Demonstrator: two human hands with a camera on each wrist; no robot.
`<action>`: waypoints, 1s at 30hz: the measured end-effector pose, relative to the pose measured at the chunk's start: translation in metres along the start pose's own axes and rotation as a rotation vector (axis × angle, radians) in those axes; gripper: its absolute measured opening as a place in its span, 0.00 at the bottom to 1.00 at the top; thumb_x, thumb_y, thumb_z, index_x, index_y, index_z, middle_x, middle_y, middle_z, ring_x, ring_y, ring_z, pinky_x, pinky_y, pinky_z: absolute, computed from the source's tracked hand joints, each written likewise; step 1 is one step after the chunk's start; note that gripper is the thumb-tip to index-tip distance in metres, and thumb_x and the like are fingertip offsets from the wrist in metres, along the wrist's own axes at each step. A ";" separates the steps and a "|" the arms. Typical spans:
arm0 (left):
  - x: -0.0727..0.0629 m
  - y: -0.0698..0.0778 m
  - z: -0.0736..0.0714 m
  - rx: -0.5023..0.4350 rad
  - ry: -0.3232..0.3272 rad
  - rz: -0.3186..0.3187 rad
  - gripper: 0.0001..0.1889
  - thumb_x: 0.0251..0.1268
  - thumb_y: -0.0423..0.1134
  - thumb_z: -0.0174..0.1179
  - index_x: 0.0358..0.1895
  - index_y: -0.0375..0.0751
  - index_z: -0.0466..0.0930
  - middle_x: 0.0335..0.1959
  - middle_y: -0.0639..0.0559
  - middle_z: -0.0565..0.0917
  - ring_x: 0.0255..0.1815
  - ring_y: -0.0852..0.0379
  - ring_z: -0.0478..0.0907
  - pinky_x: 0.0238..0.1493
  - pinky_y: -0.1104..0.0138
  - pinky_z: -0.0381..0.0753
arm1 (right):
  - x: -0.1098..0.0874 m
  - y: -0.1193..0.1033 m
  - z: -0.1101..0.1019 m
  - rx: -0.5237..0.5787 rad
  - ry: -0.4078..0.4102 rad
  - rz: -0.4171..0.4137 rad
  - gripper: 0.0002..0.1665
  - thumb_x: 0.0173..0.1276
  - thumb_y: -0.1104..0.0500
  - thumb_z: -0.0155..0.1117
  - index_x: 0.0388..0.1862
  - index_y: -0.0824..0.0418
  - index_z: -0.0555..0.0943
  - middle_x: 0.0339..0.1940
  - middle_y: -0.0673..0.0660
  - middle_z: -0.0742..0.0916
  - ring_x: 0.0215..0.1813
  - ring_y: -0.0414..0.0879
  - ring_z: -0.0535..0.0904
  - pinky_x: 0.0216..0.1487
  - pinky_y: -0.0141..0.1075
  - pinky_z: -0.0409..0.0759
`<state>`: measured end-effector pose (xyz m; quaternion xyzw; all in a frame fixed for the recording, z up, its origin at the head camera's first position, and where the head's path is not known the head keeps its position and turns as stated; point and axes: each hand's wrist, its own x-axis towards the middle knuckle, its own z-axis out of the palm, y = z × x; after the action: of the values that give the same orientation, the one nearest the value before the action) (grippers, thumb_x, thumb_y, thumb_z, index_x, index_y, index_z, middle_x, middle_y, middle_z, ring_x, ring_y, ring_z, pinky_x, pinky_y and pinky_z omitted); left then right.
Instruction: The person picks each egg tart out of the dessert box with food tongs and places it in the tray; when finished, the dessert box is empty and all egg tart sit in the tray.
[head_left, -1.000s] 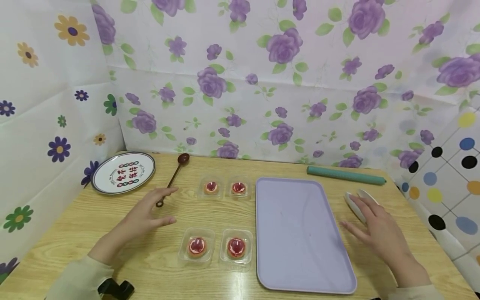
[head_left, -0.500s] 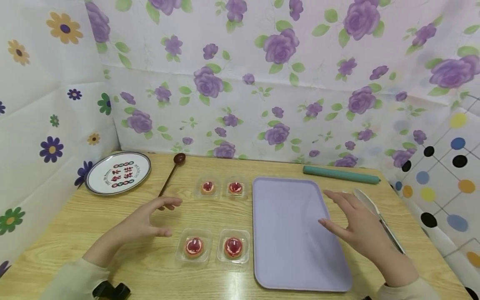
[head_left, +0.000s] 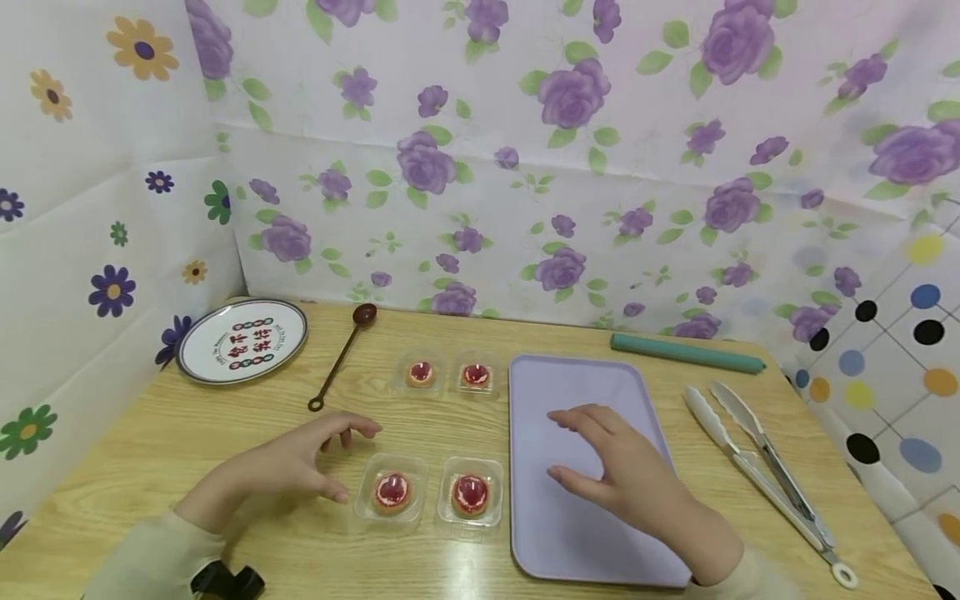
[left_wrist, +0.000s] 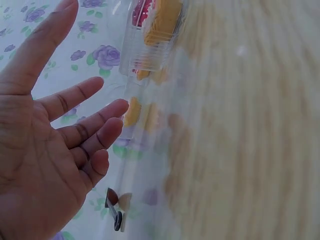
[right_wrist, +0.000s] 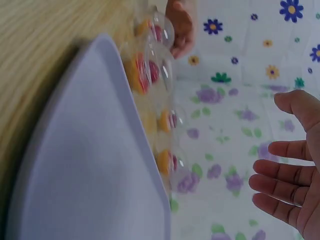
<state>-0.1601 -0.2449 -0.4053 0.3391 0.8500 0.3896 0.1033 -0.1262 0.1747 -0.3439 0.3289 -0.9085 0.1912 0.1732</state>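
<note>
My left hand [head_left: 292, 462], fingers loosely bent and holding nothing, hovers just left of the front-left boxed tart [head_left: 393, 493]. Beside that box sits a second front tart [head_left: 471, 495] in its own clear plastic box. Farther back are two more red-topped tarts, a left one [head_left: 421, 374] and a right one [head_left: 476, 375], also in clear boxes. My right hand [head_left: 630, 471] is above the lilac tray [head_left: 570, 542], empty, thumb and fingers spread apart. In the right wrist view the same hand [right_wrist: 295, 175] appears at the right edge, clear of the tray [right_wrist: 95, 165].
Metal tongs [head_left: 772, 475] with white tips lie right of the tray. A green roll [head_left: 686, 353] lies along the back right. A brown long-handled spoon [head_left: 341, 358] and a white plate [head_left: 217, 354] with red lettering are at the back left. Flowered cloth walls border the table.
My right hand has moved left from over the tongs to above the tray, uncovering the tongs. My left hand has come forward, away from the spoon, towards the front-left boxed tart.
</note>
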 end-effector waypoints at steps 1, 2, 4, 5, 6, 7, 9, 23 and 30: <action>0.000 -0.001 0.001 -0.005 -0.008 0.017 0.40 0.47 0.47 0.73 0.65 0.43 0.66 0.59 0.43 0.74 0.50 0.55 0.69 0.52 0.67 0.71 | 0.002 -0.004 0.004 0.011 -0.007 -0.004 0.31 0.57 0.47 0.72 0.58 0.55 0.77 0.51 0.48 0.82 0.54 0.43 0.79 0.53 0.42 0.81; 0.000 -0.002 0.002 -0.010 -0.012 0.032 0.40 0.46 0.46 0.73 0.65 0.43 0.66 0.59 0.43 0.74 0.49 0.55 0.69 0.52 0.68 0.71 | 0.003 -0.008 0.007 0.023 -0.014 -0.008 0.31 0.57 0.47 0.72 0.58 0.54 0.77 0.51 0.48 0.82 0.55 0.43 0.79 0.53 0.41 0.81; 0.000 -0.003 0.004 -0.015 -0.020 0.058 0.41 0.45 0.45 0.74 0.65 0.42 0.66 0.58 0.43 0.75 0.48 0.55 0.69 0.51 0.68 0.71 | 0.006 -0.016 0.014 0.043 -0.025 -0.021 0.30 0.57 0.47 0.72 0.57 0.55 0.77 0.51 0.48 0.82 0.55 0.43 0.79 0.54 0.41 0.81; 0.000 -0.004 0.005 -0.018 -0.021 0.070 0.41 0.45 0.45 0.75 0.65 0.41 0.66 0.57 0.43 0.75 0.48 0.55 0.69 0.51 0.68 0.71 | 0.008 -0.019 0.018 0.049 -0.027 -0.030 0.30 0.57 0.47 0.72 0.57 0.55 0.77 0.52 0.48 0.82 0.56 0.43 0.78 0.55 0.41 0.81; 0.000 -0.006 0.006 -0.016 -0.022 0.078 0.42 0.45 0.45 0.75 0.65 0.41 0.65 0.56 0.43 0.75 0.48 0.56 0.69 0.51 0.68 0.71 | 0.010 -0.023 0.022 0.058 -0.031 -0.035 0.31 0.57 0.47 0.72 0.57 0.56 0.77 0.52 0.49 0.82 0.56 0.43 0.78 0.56 0.40 0.81; 0.000 -0.006 0.007 -0.018 -0.024 0.078 0.42 0.45 0.46 0.75 0.66 0.41 0.65 0.56 0.43 0.75 0.48 0.56 0.69 0.51 0.69 0.72 | 0.012 -0.027 0.026 0.064 -0.029 -0.043 0.31 0.56 0.47 0.72 0.57 0.56 0.77 0.52 0.49 0.82 0.57 0.43 0.78 0.56 0.40 0.80; -0.001 -0.006 0.009 -0.022 -0.026 0.066 0.42 0.45 0.47 0.74 0.66 0.41 0.65 0.55 0.44 0.75 0.48 0.56 0.69 0.52 0.69 0.71 | 0.016 -0.034 0.033 0.076 -0.026 -0.070 0.32 0.56 0.48 0.73 0.57 0.58 0.76 0.52 0.50 0.82 0.57 0.43 0.77 0.56 0.39 0.80; -0.007 -0.008 0.024 0.024 0.030 0.054 0.43 0.43 0.53 0.74 0.62 0.35 0.68 0.52 0.49 0.75 0.47 0.61 0.69 0.51 0.71 0.73 | 0.041 -0.068 0.069 0.053 -0.138 -0.187 0.32 0.58 0.44 0.69 0.57 0.59 0.76 0.52 0.52 0.82 0.57 0.45 0.77 0.60 0.37 0.78; -0.006 -0.004 0.028 0.117 0.071 0.022 0.43 0.39 0.57 0.75 0.60 0.39 0.70 0.52 0.52 0.74 0.51 0.61 0.69 0.54 0.69 0.73 | 0.052 -0.084 0.082 0.072 -0.231 -0.192 0.33 0.62 0.43 0.66 0.60 0.60 0.74 0.55 0.53 0.81 0.59 0.45 0.76 0.62 0.37 0.76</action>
<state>-0.1458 -0.2344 -0.4276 0.3397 0.8707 0.3523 0.0490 -0.1240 0.0496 -0.3726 0.4400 -0.8792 0.1673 0.0732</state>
